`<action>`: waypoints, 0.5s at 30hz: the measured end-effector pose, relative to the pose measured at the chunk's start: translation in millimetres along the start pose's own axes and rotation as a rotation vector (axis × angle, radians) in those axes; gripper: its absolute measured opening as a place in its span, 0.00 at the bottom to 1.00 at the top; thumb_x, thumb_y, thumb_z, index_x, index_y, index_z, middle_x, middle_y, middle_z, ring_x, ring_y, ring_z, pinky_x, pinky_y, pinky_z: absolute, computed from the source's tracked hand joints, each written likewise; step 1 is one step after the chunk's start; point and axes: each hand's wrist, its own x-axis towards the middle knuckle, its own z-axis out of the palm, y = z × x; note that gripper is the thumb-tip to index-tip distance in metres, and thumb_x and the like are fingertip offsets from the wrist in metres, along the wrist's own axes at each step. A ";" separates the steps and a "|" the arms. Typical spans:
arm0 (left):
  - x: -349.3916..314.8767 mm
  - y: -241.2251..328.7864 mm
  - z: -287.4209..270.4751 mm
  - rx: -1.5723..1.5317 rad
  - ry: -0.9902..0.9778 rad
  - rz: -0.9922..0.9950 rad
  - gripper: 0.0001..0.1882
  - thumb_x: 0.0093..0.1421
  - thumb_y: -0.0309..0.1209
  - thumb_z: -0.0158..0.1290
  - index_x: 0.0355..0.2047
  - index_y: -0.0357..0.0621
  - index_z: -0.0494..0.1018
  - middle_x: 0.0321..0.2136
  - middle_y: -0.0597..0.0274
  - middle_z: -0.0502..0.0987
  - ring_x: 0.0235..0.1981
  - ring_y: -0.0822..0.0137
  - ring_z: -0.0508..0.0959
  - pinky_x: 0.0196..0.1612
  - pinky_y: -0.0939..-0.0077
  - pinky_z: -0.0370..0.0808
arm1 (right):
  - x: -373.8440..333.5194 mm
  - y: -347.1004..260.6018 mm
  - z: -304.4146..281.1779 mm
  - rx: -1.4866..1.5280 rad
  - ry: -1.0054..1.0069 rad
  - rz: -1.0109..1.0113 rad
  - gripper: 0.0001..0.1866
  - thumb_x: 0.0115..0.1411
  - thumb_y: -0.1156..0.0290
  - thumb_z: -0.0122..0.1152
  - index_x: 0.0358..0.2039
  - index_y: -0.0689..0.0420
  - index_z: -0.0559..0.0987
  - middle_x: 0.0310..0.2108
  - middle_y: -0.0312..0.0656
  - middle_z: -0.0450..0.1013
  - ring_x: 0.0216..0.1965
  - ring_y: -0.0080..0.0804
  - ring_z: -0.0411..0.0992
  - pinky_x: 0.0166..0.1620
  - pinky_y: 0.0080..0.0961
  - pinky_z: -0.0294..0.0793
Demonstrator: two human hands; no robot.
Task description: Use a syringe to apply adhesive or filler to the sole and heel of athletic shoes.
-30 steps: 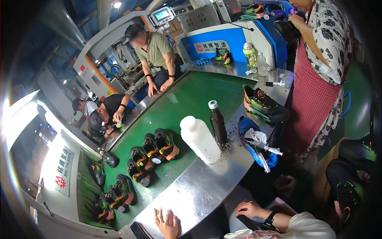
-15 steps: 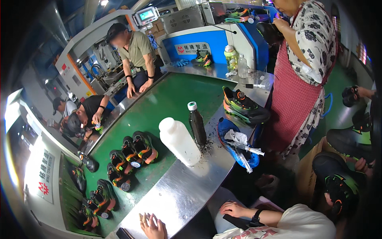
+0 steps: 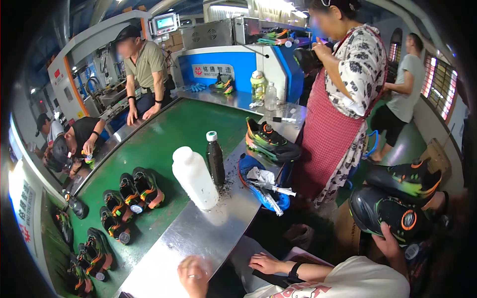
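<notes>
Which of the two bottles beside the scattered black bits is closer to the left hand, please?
The large white bottle; the slimmer dark bottle stands behind it, farther from the left hand.

The left hand [image 3: 194, 274] is a blur, its arm cut off by the lower edge! Off to its left, a dark object [image 3: 125, 295] barely peeks in; beneath the right hand [image 3: 265, 262], a black item [image 3: 271, 278], partly covered, kind unclear.

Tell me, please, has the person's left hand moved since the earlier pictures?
Yes. Judged against the standing white bottle, the left hand has moved to the right over the metal tabletop; it looks blurred now.
</notes>
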 end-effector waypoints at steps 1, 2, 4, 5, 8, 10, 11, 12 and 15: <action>20.2 13.9 22.6 -0.113 -0.091 0.180 0.14 0.43 0.17 0.56 0.33 0.42 0.77 0.36 0.58 0.79 0.39 0.56 0.78 0.46 0.64 0.73 | -7.5 -0.9 -6.2 -0.036 0.047 0.047 0.10 0.66 0.64 0.52 0.38 0.57 0.75 0.39 0.41 0.73 0.45 0.38 0.71 0.50 0.35 0.64; 32.8 31.9 34.6 -0.183 -0.232 0.272 0.15 0.44 0.19 0.57 0.35 0.45 0.78 0.34 0.62 0.80 0.37 0.59 0.79 0.42 0.67 0.75 | -8.5 0.6 -4.4 -0.031 0.025 0.090 0.11 0.66 0.63 0.51 0.39 0.56 0.75 0.41 0.43 0.72 0.47 0.40 0.69 0.51 0.38 0.63; 47.2 57.4 58.0 -0.363 -0.459 0.403 0.17 0.49 0.28 0.59 0.42 0.55 0.79 0.34 0.70 0.80 0.34 0.68 0.78 0.33 0.74 0.77 | -7.8 -3.9 -0.3 -0.028 0.030 0.153 0.12 0.65 0.62 0.51 0.41 0.56 0.75 0.44 0.44 0.72 0.49 0.42 0.68 0.53 0.41 0.62; 45.4 60.6 72.2 -0.367 -0.556 0.444 0.17 0.51 0.30 0.59 0.43 0.55 0.79 0.34 0.70 0.80 0.34 0.67 0.78 0.34 0.73 0.77 | -5.5 -6.7 0.5 -0.013 0.031 0.114 0.12 0.65 0.62 0.51 0.42 0.56 0.75 0.45 0.45 0.72 0.50 0.44 0.67 0.54 0.41 0.62; 37.8 74.4 120.3 -0.464 -0.743 0.441 0.16 0.53 0.34 0.58 0.44 0.55 0.79 0.35 0.68 0.81 0.35 0.64 0.79 0.34 0.70 0.78 | -8.0 -16.0 -1.6 0.016 0.082 0.081 0.14 0.65 0.62 0.52 0.46 0.56 0.75 0.47 0.48 0.73 0.51 0.47 0.67 0.56 0.41 0.63; 18.1 82.1 149.5 -0.499 -0.869 0.261 0.15 0.55 0.35 0.56 0.44 0.53 0.79 0.37 0.64 0.81 0.39 0.60 0.78 0.40 0.65 0.77 | -15.7 -20.8 -3.8 -0.020 0.027 0.163 0.14 0.64 0.63 0.54 0.45 0.58 0.76 0.44 0.50 0.74 0.47 0.47 0.71 0.52 0.39 0.68; -16.6 64.0 182.6 -0.588 -0.846 0.191 0.14 0.56 0.33 0.54 0.43 0.51 0.79 0.38 0.63 0.81 0.40 0.58 0.78 0.44 0.65 0.76 | -20.3 -25.4 2.8 0.037 0.312 -0.049 0.13 0.61 0.64 0.57 0.41 0.59 0.79 0.40 0.51 0.76 0.42 0.47 0.73 0.49 0.39 0.70; -20.6 67.4 187.9 -0.674 -0.822 0.119 0.13 0.57 0.32 0.53 0.42 0.50 0.80 0.39 0.62 0.81 0.42 0.57 0.77 0.48 0.65 0.74 | -25.6 -25.1 -1.1 0.028 0.325 -0.037 0.13 0.61 0.64 0.57 0.41 0.59 0.79 0.40 0.51 0.76 0.42 0.47 0.73 0.49 0.39 0.70; -26.0 88.4 190.4 -0.725 -0.756 0.028 0.12 0.59 0.31 0.51 0.40 0.50 0.80 0.40 0.60 0.81 0.44 0.56 0.77 0.50 0.64 0.72 | -41.4 -21.0 -13.4 0.030 0.331 0.001 0.11 0.56 0.65 0.63 0.34 0.59 0.82 0.35 0.50 0.78 0.41 0.46 0.75 0.48 0.38 0.70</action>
